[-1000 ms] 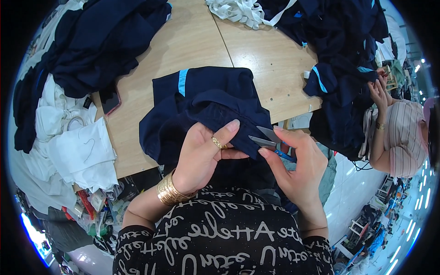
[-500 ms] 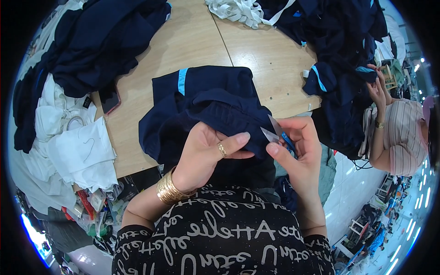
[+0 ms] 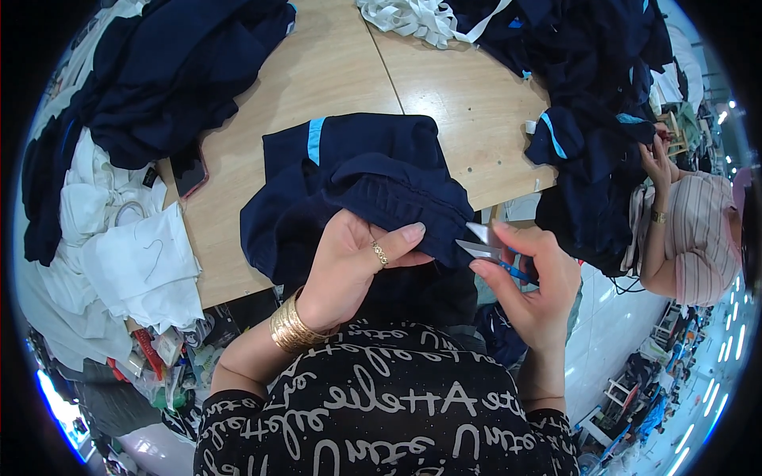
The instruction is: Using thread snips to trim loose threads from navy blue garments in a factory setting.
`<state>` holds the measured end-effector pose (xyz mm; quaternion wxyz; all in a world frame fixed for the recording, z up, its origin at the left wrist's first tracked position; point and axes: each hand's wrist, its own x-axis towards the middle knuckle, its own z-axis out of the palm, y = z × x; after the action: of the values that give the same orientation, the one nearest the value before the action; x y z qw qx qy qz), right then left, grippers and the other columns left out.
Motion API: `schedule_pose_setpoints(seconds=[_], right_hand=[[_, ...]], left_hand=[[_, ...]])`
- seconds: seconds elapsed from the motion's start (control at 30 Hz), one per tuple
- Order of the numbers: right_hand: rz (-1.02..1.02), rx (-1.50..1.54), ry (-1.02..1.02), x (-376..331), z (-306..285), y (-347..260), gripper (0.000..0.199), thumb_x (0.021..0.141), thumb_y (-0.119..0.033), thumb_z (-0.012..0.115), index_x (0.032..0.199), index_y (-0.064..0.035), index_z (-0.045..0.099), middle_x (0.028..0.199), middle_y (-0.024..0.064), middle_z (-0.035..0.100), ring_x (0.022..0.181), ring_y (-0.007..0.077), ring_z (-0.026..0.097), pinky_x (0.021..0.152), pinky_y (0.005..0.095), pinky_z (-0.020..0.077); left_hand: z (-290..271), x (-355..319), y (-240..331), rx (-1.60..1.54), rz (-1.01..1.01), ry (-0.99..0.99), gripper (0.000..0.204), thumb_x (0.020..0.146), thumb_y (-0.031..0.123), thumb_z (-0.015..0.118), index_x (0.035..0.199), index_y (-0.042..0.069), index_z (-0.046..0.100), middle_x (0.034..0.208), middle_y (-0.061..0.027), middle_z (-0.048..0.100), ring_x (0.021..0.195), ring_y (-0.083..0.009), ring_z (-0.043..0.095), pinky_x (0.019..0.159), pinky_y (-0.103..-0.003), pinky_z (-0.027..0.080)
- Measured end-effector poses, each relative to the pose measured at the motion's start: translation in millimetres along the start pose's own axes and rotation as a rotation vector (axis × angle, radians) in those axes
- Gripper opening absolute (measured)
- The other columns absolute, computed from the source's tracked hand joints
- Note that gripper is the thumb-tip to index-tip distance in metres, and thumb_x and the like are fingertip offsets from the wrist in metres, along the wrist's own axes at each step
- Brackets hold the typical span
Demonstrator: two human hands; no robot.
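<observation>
A navy garment (image 3: 373, 141) with a light blue strip (image 3: 315, 140) lies bunched at the table's near edge. With thumb and fingers, my left hand (image 3: 345, 270) pinches its gathered edge, lifted toward me. My right hand (image 3: 544, 289) is closed around blue-handled thread snips (image 3: 480, 250). Their two pointed blades stand apart, right beside the garment's right edge. I cannot make out whether a thread lies between the blades.
Navy garments are heaped on the wooden table (image 3: 317, 79) at far left (image 3: 182, 71) and right (image 3: 583, 71). White tape (image 3: 413, 20) lies at the back, a phone (image 3: 189, 169) and white cloth (image 3: 143, 254) at left. A co-worker (image 3: 690, 230) handles navy fabric at right.
My right hand has drawn the snips slightly right and down, turning them more level, with the blades now off the fabric. My left hand has shifted slightly left, still pinching the garment.
</observation>
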<state>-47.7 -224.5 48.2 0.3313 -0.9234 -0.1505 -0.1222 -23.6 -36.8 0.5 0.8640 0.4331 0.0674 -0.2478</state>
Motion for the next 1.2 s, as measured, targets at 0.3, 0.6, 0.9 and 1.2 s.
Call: schedule_pose_setpoints(seconds=[0.3, 0.6, 0.9, 1.2], right_hand=[[-0.121, -0.078, -0.078, 3, 2, 1, 0.024, 0.068, -0.012, 0.072, 0.088, -0.0031, 0.060, 0.067, 0.0058, 0.058, 0.055, 0.0207, 0.056, 0.048, 0.0275, 0.0416], [-0.204, -0.186, -0.147, 12, -1, -4, 0.022, 0.070, -0.015, 0.069, 0.087, -0.0046, 0.058, 0.064, 0.0039, 0.053, 0.053, 0.0191, 0.052, 0.047, 0.0287, 0.0389], [-0.211, -0.205, -0.181, 15, 1, -7, 0.022, 0.071, -0.016, 0.068, 0.086, -0.0043, 0.058, 0.062, 0.0029, 0.050, 0.052, 0.0176, 0.051, 0.047, 0.0283, 0.0383], [-0.182, -0.176, -0.199, 15, 1, -7, 0.023, 0.067, -0.013, 0.071, 0.085, -0.0029, 0.059, 0.066, 0.0058, 0.056, 0.054, 0.0200, 0.055, 0.048, 0.0276, 0.0407]], left_hand=[[-8, 0, -4, 0.016, -0.039, -0.032, 0.018, 0.083, 0.010, 0.060, 0.088, -0.007, 0.057, 0.081, -0.0082, 0.062, 0.075, -0.0129, 0.061, 0.070, -0.031, 0.054], [-6, -3, 0, -0.047, -0.040, -0.124, 0.021, 0.085, 0.011, 0.055, 0.092, -0.008, 0.058, 0.089, -0.0100, 0.062, 0.081, -0.0138, 0.061, 0.076, -0.031, 0.052], [-10, -3, -1, -0.075, -0.058, -0.172, 0.024, 0.085, 0.008, 0.052, 0.104, -0.007, 0.054, 0.100, -0.0127, 0.060, 0.090, -0.0168, 0.060, 0.081, -0.032, 0.051], [-11, -2, -3, -0.099, -0.040, -0.168, 0.023, 0.085, 0.007, 0.051, 0.104, -0.007, 0.053, 0.100, -0.0135, 0.060, 0.090, -0.0177, 0.060, 0.081, -0.032, 0.050]])
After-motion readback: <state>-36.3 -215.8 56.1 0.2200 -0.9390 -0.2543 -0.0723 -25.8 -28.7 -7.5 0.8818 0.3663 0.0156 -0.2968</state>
